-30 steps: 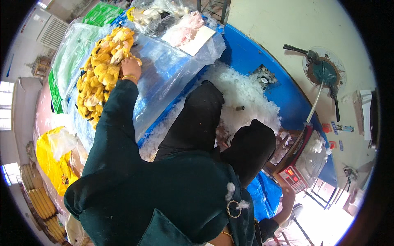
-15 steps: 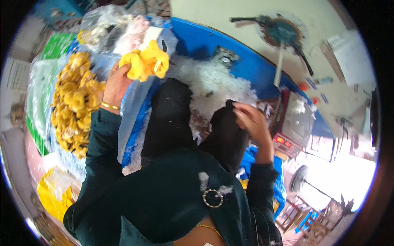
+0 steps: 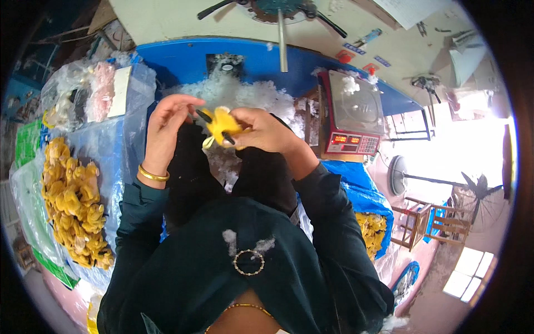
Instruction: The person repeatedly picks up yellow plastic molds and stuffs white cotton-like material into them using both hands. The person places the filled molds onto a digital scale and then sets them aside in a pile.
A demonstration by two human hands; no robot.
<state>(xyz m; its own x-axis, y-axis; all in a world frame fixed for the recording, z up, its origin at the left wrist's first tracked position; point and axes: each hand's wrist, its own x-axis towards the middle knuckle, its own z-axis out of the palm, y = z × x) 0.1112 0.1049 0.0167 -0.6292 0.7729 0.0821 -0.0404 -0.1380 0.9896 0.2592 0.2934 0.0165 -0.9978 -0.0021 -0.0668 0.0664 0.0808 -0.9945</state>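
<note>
My right hand (image 3: pixel 260 129) grips a small yellow plush piece (image 3: pixel 221 123) with black parts sticking out of it, held in front of my lap. Beside it, my left hand (image 3: pixel 168 122) is raised with the fingers apart, its fingertips close to the upper black part. Whether they touch it I cannot tell. A pile of yellow plush pieces (image 3: pixel 78 203) lies on blue plastic sheeting to the left. Fluffy white stuffing (image 3: pixel 247 93) is heaped just beyond my hands, with more between my dark-clad legs.
A red digital scale (image 3: pixel 351 143) stands at the right, beside a blue sack (image 3: pixel 356 189) with more yellow pieces inside. Ahead is a blue-edged machine with a metal spout (image 3: pixel 282 47). Clear bags (image 3: pixel 67 92) sit at the far left; a fan (image 3: pixel 397 175) stands at the right.
The yellow plush has passed from my left hand to my right and come in front of my lap. My left hand has let go. The view has shifted toward the right.
</note>
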